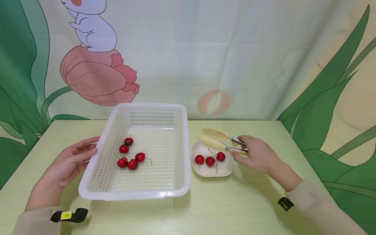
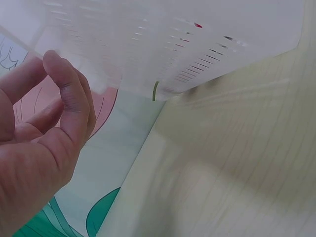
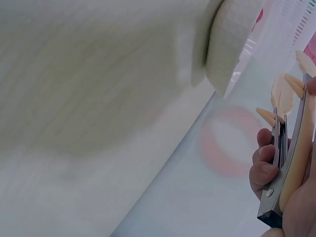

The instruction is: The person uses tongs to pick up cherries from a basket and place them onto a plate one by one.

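My left hand point(image 1: 73, 160) is at the left side of a white plastic basket point(image 1: 135, 195). Its thumb and fingertips touch the outer edge of the rim, and some of the fingers point(image 2: 74, 98) bend loosely below it. Several red cherries point(image 1: 133, 164) lie in the basket's left half. In my right hand point(image 1: 258, 153) is a pair of tongs point(image 1: 212, 143) with metal arms and cream tips. The tips stand apart above the back of a small white plate point(image 1: 210, 174). Three cherries point(image 1: 210, 161) with stems rest on that plate, below the tongs.
Basket and plate sit side by side on a pale green-yellow table point(image 1: 223, 209). A printed curtain point(image 1: 211, 58) hangs behind the table's back edge. Black straps point(image 1: 69, 215) show near both sleeves.
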Available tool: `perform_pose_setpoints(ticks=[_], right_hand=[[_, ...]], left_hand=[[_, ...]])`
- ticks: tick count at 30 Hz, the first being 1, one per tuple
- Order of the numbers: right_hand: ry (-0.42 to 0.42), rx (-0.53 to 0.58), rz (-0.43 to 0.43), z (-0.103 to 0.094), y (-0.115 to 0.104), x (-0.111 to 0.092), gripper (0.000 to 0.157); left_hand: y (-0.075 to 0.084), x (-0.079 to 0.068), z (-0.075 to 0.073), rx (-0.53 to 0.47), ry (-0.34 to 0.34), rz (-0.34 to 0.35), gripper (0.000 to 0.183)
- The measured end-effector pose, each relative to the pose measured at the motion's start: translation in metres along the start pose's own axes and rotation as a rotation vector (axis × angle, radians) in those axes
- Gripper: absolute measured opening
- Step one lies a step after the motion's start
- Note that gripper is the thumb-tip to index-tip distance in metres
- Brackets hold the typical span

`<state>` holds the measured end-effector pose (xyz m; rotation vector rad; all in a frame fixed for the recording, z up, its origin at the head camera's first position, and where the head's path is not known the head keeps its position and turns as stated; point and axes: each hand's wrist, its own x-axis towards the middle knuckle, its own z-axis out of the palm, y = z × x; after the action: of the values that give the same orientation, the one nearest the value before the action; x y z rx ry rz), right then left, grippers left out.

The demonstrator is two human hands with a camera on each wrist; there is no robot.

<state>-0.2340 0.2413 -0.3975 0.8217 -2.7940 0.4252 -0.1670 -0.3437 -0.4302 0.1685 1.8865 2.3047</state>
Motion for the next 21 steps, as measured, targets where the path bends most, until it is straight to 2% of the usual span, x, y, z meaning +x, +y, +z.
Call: perform_pose_setpoints(ticks=[9,21], right_hand=[[0.03,0.037,-0.026,-0.008,-0.005,0.009,0.046],[0.053,-0.095,-0.014,-0.015,-0.014,0.017,0.047]], left_hand=[[0.0,0.001,0.0,-0.004,-0.013,0.001,0.037],[0.001,0.0,-0.001,-0.01,-0.017,0.005,0.039]])
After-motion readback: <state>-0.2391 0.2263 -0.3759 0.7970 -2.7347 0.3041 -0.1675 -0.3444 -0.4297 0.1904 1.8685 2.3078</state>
